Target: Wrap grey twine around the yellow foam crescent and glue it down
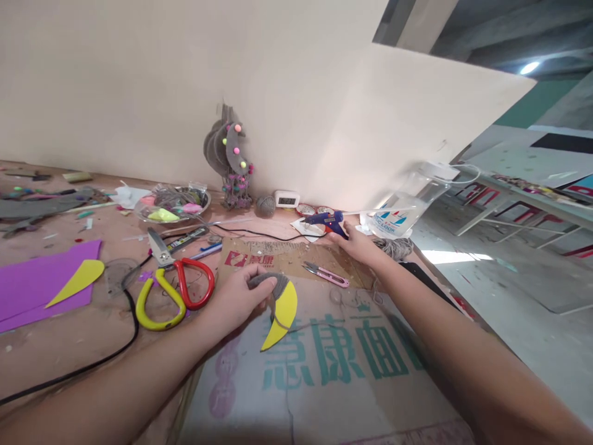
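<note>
My left hand pinches a yellow crescent-shaped foam piece at its upper end, where grey yarn is wound around it. A yarn strand trails from the crescent over the printed sheet below. Farther back, my right hand is closed around the handle of a blue hot glue gun, whose nozzle points left over a small white paper. Pink thread snips lie between my hands. Beside my left forearm rest large scissors with one yellow and one red handle.
A printed sheet covers the front of the table. Purple foam sheets carry another yellow piece at left. Behind stand a bowl, a crescent-decorated ornament, a timer and a water jug. A black cable crosses the table.
</note>
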Tool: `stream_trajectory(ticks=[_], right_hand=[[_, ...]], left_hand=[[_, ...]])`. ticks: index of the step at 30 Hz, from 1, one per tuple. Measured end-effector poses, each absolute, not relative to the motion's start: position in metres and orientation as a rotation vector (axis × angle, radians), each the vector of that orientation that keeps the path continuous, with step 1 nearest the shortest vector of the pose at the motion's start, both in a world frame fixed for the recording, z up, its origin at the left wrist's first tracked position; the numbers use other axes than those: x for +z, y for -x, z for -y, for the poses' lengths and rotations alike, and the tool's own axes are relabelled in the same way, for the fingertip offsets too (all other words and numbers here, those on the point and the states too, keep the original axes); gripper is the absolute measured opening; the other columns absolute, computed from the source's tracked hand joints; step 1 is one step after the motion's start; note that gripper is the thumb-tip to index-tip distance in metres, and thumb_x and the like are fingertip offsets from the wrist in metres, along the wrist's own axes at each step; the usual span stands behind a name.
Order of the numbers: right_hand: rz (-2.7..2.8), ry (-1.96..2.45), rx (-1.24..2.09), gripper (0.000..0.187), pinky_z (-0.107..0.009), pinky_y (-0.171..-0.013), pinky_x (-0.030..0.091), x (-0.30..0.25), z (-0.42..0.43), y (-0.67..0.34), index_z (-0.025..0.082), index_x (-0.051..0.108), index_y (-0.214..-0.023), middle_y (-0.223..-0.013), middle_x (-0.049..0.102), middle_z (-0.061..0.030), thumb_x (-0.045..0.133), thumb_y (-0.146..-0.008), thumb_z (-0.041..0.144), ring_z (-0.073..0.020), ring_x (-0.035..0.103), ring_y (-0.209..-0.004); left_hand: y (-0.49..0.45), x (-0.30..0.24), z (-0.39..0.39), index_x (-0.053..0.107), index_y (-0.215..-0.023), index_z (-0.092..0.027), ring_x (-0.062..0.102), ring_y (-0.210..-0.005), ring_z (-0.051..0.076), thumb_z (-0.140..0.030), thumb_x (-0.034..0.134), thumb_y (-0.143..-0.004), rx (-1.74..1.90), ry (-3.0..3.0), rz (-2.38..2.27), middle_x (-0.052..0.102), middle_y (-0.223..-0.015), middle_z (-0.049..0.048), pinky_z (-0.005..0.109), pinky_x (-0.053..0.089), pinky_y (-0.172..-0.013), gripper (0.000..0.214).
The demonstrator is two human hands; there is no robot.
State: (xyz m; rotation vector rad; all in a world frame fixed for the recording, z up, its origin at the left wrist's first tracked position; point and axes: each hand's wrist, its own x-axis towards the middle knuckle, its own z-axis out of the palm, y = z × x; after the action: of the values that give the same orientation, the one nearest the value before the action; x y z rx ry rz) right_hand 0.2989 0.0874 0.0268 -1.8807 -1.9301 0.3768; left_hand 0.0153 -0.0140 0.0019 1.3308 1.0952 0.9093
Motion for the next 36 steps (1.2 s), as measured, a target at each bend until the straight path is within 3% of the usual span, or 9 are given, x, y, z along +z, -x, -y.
stream_trajectory(ticks=[2,5,9,14,17,20,23,26,36], right_hand=[[1.934,1.87,0.363,0.059,-0.039,-0.094,0.037,0.028,-0.063,-0.295,0.008,0.045,-0.122,-0.124,0.052,-0.0207,0.049,-0.081,0.049,-0.0303,0.049,-0.115],[1.945,1.695,0.381,0.043,-0.037,-0.099,0.033,0.03,-0.017,-0.28,0.019,0.045,-0.118,-0.131,0.048,-0.0109,0.046,-0.084,0.045,-0.0238,0.045,-0.12],[1.875,1.463,0.969,0.021,-0.031,-0.074,0.047,0.035,0.04,-0.246,0.02,0.046,-0.083,-0.11,0.061,-0.0068,0.052,-0.082,0.039,-0.0155,0.059,-0.085],[1.769,1.374,1.486,0.028,-0.02,-0.047,0.04,0.034,0.071,-0.215,0.021,0.039,-0.086,-0.104,0.06,-0.003,0.061,-0.076,0.036,-0.0047,0.047,-0.052],[1.675,1.36,1.746,0.026,-0.018,-0.041,0.034,0.033,0.076,-0.207,0.022,0.036,-0.095,-0.08,0.06,0.0017,0.055,-0.08,0.035,-0.0051,0.044,-0.045],[1.985,1.422,1.485,0.021,-0.02,-0.049,0.039,0.039,0.077,-0.205,0.022,0.043,-0.102,-0.064,0.055,0.0042,0.048,-0.085,0.032,-0.009,0.051,-0.053],[2.455,1.461,0.743,0.025,-0.025,-0.06,0.041,0.05,0.073,-0.205,0.02,0.05,-0.109,-0.074,0.061,-0.0018,0.05,-0.085,0.026,-0.0135,0.055,-0.065],[2.694,1.35,0.164,0.014,-0.028,-0.065,0.039,0.06,0.065,-0.204,0.017,0.059,-0.095,-0.077,0.062,-0.0057,0.048,-0.087,0.021,-0.0172,0.055,-0.072],[2.39,1.118,0.247,0.017,-0.023,-0.065,0.038,0.061,0.04,-0.193,0.018,0.061,-0.086,-0.076,0.063,-0.0017,0.048,-0.088,0.028,-0.0116,0.054,-0.07]], left_hand=[[-0.015,0.003,0.014,0.046,-0.067,-0.019,0.042,-0.043,0.009,-0.04,0.056,-0.075,0.911,-1.33,-1.095,0.048,-0.046,-0.007,0.018,0.03,-0.044,0.024],[-0.016,0.004,0.015,0.046,-0.067,-0.019,0.042,-0.042,0.008,-0.039,0.055,-0.076,0.916,-1.306,-1.065,0.049,-0.047,-0.0069,0.018,0.031,-0.044,0.024],[-0.016,0.005,0.016,0.047,-0.068,-0.019,0.042,-0.042,0.007,-0.038,0.056,-0.076,0.935,-1.291,-1.061,0.05,-0.047,-0.0069,0.018,0.032,-0.044,0.023],[-0.015,0.002,0.015,0.047,-0.071,-0.019,0.044,-0.045,0.008,-0.039,0.055,-0.077,0.965,-1.306,-1.046,0.05,-0.051,-0.0061,0.018,0.033,-0.046,0.023],[-0.014,0.002,0.015,0.048,-0.072,-0.018,0.044,-0.045,0.008,-0.039,0.055,-0.077,0.972,-1.309,-1.042,0.05,-0.052,-0.0056,0.019,0.033,-0.046,0.022],[-0.014,0.004,0.016,0.047,-0.071,-0.018,0.043,-0.046,0.008,-0.038,0.053,-0.078,0.947,-1.359,-1.07,0.049,-0.052,-0.0054,0.019,0.033,-0.047,0.022],[-0.013,0.005,0.017,0.048,-0.072,-0.018,0.042,-0.047,0.008,-0.037,0.052,-0.079,0.915,-1.427,-1.103,0.049,-0.052,-0.0056,0.019,0.033,-0.047,0.021],[-0.013,0.005,0.017,0.048,-0.07,-0.018,0.042,-0.048,0.009,-0.038,0.052,-0.078,0.913,-1.496,-1.151,0.048,-0.052,-0.0059,0.019,0.033,-0.048,0.021],[-0.013,0.004,0.017,0.051,-0.068,-0.018,0.045,-0.053,0.011,-0.037,0.054,-0.075,0.9,-1.633,-1.2,0.05,-0.057,-0.0046,0.02,0.032,-0.048,0.021]])
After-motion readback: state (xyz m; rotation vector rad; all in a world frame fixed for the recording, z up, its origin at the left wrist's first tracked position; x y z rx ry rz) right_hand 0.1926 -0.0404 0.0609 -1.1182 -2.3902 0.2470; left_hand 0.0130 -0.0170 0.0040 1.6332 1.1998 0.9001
